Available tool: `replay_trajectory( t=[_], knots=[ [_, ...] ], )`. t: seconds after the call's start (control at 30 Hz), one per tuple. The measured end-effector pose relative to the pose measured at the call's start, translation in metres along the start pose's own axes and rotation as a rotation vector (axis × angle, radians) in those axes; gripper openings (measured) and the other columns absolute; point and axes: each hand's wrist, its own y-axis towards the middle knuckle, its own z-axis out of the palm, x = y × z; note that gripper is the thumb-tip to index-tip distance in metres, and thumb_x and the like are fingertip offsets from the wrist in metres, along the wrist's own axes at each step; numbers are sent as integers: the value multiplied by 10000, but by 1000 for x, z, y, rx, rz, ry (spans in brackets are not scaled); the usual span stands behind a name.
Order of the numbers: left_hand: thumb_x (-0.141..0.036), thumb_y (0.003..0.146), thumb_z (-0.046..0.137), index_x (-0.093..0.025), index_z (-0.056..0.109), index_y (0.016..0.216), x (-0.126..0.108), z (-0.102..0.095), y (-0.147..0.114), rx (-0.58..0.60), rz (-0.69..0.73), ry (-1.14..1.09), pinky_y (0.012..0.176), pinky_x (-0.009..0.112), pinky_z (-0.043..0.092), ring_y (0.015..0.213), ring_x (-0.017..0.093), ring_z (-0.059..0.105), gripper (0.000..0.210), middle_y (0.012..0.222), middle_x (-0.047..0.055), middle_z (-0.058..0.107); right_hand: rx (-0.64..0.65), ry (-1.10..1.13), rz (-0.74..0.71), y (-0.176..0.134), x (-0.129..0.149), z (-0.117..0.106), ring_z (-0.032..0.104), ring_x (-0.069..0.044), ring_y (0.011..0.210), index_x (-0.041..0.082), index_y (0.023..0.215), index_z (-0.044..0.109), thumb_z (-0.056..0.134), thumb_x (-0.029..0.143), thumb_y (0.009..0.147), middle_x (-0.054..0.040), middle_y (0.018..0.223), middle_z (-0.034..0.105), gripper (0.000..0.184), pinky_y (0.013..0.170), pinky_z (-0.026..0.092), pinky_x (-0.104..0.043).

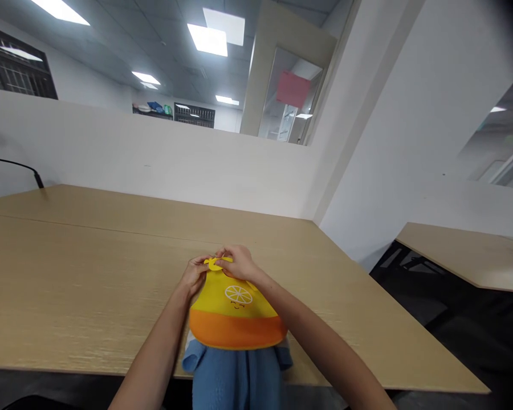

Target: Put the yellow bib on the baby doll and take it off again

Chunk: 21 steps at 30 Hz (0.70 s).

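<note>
Currently, head view: the bib (238, 320), yellow above and orange below, lies over a blue garment (236, 378) at the near edge of the counter (111, 273). My left hand (194, 273) and right hand (239, 262) meet at its neck strap (214, 265), fingers of both pinching it. A white citrus slice (238, 294) is printed below. The garment runs past the counter edge toward me.
</note>
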Motion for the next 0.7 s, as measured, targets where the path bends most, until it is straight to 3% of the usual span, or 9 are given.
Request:
replay_trajectory(
  t=[0.13, 0.27, 0.4, 0.5, 0.6, 0.7],
  knots=[
    [-86, 417, 808, -144, 664, 681, -2, 9, -6, 6, -17, 7, 571, 238, 488, 566, 126, 621, 307, 687, 12, 702, 120, -158, -38, 3, 9, 10, 557, -119, 599, 224, 796, 640, 663, 300, 778, 24, 726, 655, 82, 580, 355, -230],
    [-81, 448, 784, -168, 630, 769, -5, 17, -12, 61, -16, 13, 606, 244, 501, 623, 132, 631, 366, 765, -4, 696, 36, -166, -43, 2, 8, 14, 500, -87, 498, 211, 772, 619, 633, 261, 796, 25, 731, 654, 58, 532, 328, -226],
    [-72, 468, 757, -218, 584, 927, -7, 18, -14, 129, 6, 31, 682, 264, 509, 750, 156, 647, 511, 895, -8, 689, 48, -112, -18, 0, 7, 8, 507, -81, 486, 215, 781, 615, 627, 269, 789, 35, 719, 648, 56, 539, 359, -218],
    [-202, 557, 734, -225, 580, 1033, -9, 14, -13, 132, -26, -28, 764, 318, 509, 837, 194, 655, 500, 999, 28, 687, -3, -5, -24, -3, 11, -5, 566, -101, 585, 206, 787, 616, 620, 251, 768, 26, 742, 645, 49, 634, 425, -233],
    [-344, 637, 680, -210, 601, 1015, -10, 8, -8, 75, -42, -132, 788, 342, 506, 851, 209, 656, 409, 932, 36, 692, -82, 128, -43, -11, 17, -31, 600, -135, 783, 184, 756, 598, 634, 253, 733, 2, 810, 637, 82, 769, 450, -262],
    [-339, 643, 682, -202, 611, 929, -4, 4, -2, 7, -52, -103, 723, 294, 499, 719, 157, 642, 324, 754, -5, 667, -109, 256, 25, -24, 21, -66, 568, -118, 720, 174, 762, 582, 673, 326, 701, -2, 829, 610, 187, 655, 459, -236]
  ],
)
